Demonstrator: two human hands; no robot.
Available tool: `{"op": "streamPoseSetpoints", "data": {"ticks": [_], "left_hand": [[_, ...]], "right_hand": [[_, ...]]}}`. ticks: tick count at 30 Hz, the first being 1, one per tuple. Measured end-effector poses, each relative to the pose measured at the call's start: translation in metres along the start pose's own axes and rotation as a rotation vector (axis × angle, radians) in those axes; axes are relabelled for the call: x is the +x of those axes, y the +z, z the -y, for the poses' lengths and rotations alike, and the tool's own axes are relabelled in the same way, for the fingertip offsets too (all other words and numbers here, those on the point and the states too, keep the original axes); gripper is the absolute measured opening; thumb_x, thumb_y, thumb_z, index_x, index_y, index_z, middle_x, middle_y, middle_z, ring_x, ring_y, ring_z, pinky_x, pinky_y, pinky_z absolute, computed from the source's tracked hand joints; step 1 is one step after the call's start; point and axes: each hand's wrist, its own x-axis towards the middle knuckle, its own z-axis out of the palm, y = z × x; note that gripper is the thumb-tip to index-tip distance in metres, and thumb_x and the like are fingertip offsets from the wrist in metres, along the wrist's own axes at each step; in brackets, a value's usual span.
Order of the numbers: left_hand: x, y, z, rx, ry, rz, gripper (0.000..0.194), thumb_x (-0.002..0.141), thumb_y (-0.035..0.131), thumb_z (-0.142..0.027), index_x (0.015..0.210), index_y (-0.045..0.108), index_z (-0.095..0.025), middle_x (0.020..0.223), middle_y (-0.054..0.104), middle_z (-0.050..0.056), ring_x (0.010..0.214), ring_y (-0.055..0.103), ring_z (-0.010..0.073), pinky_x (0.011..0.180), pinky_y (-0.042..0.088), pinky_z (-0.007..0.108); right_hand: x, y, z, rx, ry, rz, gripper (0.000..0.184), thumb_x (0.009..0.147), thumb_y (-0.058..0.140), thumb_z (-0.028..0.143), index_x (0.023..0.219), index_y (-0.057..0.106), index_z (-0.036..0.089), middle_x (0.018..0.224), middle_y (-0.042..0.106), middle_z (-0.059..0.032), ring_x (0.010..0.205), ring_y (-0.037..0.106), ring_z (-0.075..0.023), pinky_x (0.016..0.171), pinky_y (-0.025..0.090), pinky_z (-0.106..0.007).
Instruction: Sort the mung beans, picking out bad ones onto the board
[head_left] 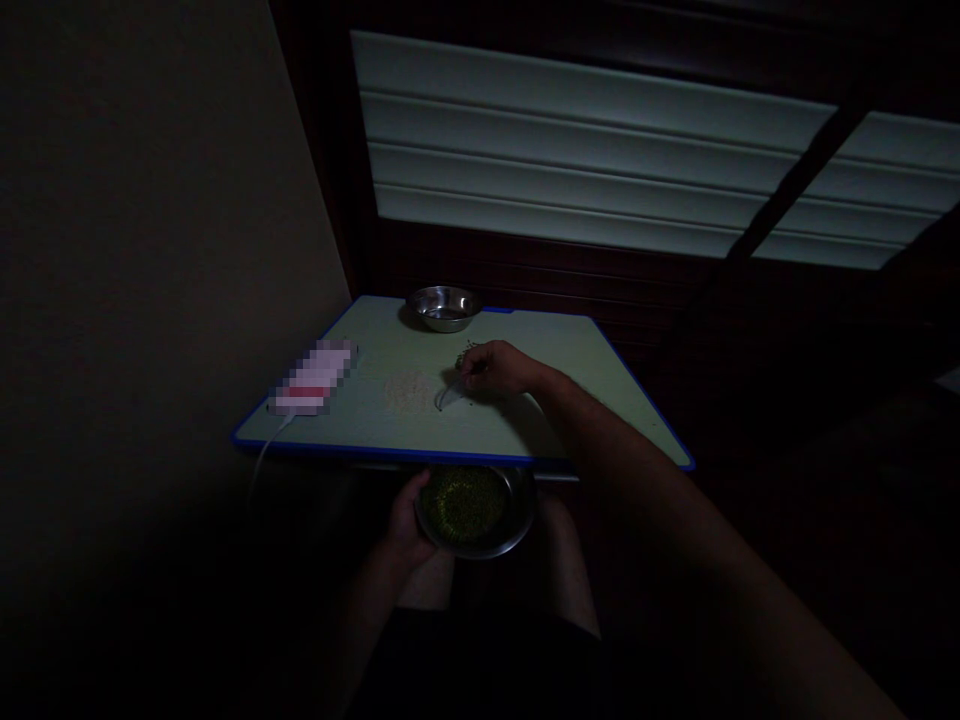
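Observation:
My left hand [411, 520] grips the rim of a metal bowl [517, 535], held tilted just below the table's near edge. Small green beans, which look like mung beans [463, 502], lie in that bowl. Over the table my right hand [499, 368] is closed on a small, clear spoon-like tool [450, 393]; its exact kind is hard to make out in the dim light. A little heap of dark green beans [471, 352] lies just behind my right fingers. Left of the tool, pale grains like rice [409, 393] are spread on the tabletop.
The light table [570, 345] has a blue edge. A second metal bowl [444, 312] stands at its back. On the left lies a blurred-out phone-like thing [315, 378] with a white cable [261, 455] hanging over the edge. A wall [187, 220] rises at left, slatted panels [585, 150] behind.

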Motion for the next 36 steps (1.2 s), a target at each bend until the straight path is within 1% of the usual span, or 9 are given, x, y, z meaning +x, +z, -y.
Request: {"op": "streamPoseSetpoints", "data": {"ticks": [9, 12, 16, 19, 21, 23, 27, 31, 36], "left_hand": [[0.000, 0.000, 0.000, -0.005, -0.006, -0.029, 0.019, 0.082, 0.054, -0.024, 0.082, 0.070, -0.014, 0.075, 0.076, 0.008, 0.080, 0.072, 0.0261, 0.092, 0.049, 0.045], [-0.001, 0.002, -0.001, -0.003, 0.002, -0.046, 0.019, 0.082, 0.054, -0.023, 0.081, 0.070, -0.014, 0.075, 0.076, 0.007, 0.075, 0.071, 0.0245, 0.089, 0.050, 0.043], [-0.001, 0.003, 0.000, -0.009, 0.025, -0.018, 0.018, 0.082, 0.054, -0.023, 0.082, 0.070, -0.015, 0.076, 0.076, 0.006, 0.075, 0.071, 0.0235, 0.087, 0.051, 0.042], [0.001, 0.001, 0.001, -0.003, 0.010, 0.003, 0.018, 0.081, 0.054, -0.023, 0.083, 0.070, -0.014, 0.077, 0.076, 0.007, 0.076, 0.071, 0.0234, 0.086, 0.051, 0.040], [0.002, -0.001, 0.001, -0.005, 0.007, 0.009, 0.019, 0.081, 0.055, -0.023, 0.086, 0.071, -0.014, 0.077, 0.076, 0.006, 0.077, 0.071, 0.0233, 0.087, 0.051, 0.040], [0.003, -0.001, 0.001, -0.015, 0.007, 0.015, 0.019, 0.080, 0.055, -0.023, 0.087, 0.071, -0.014, 0.077, 0.076, 0.006, 0.077, 0.071, 0.0231, 0.087, 0.051, 0.040], [0.001, 0.000, 0.001, -0.029, 0.003, 0.012, 0.021, 0.080, 0.055, -0.022, 0.091, 0.071, -0.013, 0.074, 0.076, 0.007, 0.076, 0.071, 0.0236, 0.087, 0.050, 0.039], [-0.001, 0.001, 0.001, -0.038, 0.012, 0.012, 0.026, 0.079, 0.056, -0.021, 0.098, 0.071, -0.014, 0.073, 0.075, 0.006, 0.080, 0.071, 0.0251, 0.088, 0.050, 0.040], [-0.002, 0.001, 0.001, -0.022, 0.025, 0.014, 0.024, 0.080, 0.055, -0.022, 0.095, 0.071, -0.014, 0.072, 0.075, 0.006, 0.083, 0.071, 0.0260, 0.091, 0.049, 0.042]], "right_hand": [[-0.001, 0.001, 0.006, 0.009, -0.041, 0.059, 0.009, 0.067, 0.066, 0.015, 0.076, 0.067, 0.013, 0.069, 0.061, 0.0026, 0.066, 0.052, -0.0092, 0.066, 0.039, -0.023], [-0.010, -0.005, 0.010, 0.000, -0.047, 0.077, 0.007, 0.067, 0.066, 0.014, 0.074, 0.066, 0.014, 0.070, 0.061, 0.0023, 0.067, 0.053, -0.0094, 0.066, 0.040, -0.023], [-0.026, -0.012, 0.012, 0.008, 0.028, 0.091, 0.008, 0.067, 0.066, 0.012, 0.075, 0.066, 0.013, 0.069, 0.062, 0.0018, 0.066, 0.054, -0.0103, 0.066, 0.042, -0.025], [-0.037, -0.015, 0.011, 0.048, 0.056, 0.085, 0.008, 0.069, 0.067, 0.018, 0.076, 0.067, 0.014, 0.069, 0.063, 0.0008, 0.066, 0.055, -0.0112, 0.068, 0.043, -0.026], [-0.043, -0.018, 0.008, 0.072, 0.054, 0.027, 0.012, 0.071, 0.067, 0.024, 0.077, 0.068, 0.014, 0.072, 0.065, -0.0003, 0.068, 0.057, -0.0120, 0.070, 0.044, -0.027], [-0.048, -0.021, 0.003, 0.074, 0.079, -0.098, 0.015, 0.072, 0.066, 0.028, 0.077, 0.068, 0.014, 0.074, 0.067, -0.0014, 0.070, 0.058, -0.0126, 0.071, 0.045, -0.027], [-0.058, -0.029, -0.013, 0.059, 0.277, -0.330, 0.013, 0.069, 0.065, 0.024, 0.074, 0.068, 0.013, 0.070, 0.067, -0.0025, 0.064, 0.056, -0.0117, 0.065, 0.043, -0.025], [-0.066, -0.027, -0.024, 0.070, 0.478, -0.346, 0.009, 0.066, 0.066, 0.021, 0.071, 0.066, 0.013, 0.062, 0.064, -0.0007, 0.056, 0.052, -0.0099, 0.057, 0.041, -0.022], [-0.068, -0.017, -0.015, 0.022, 0.576, -0.347, 0.010, 0.065, 0.069, 0.022, 0.070, 0.066, 0.014, 0.059, 0.061, 0.0009, 0.054, 0.050, -0.0089, 0.054, 0.038, -0.021]]}}
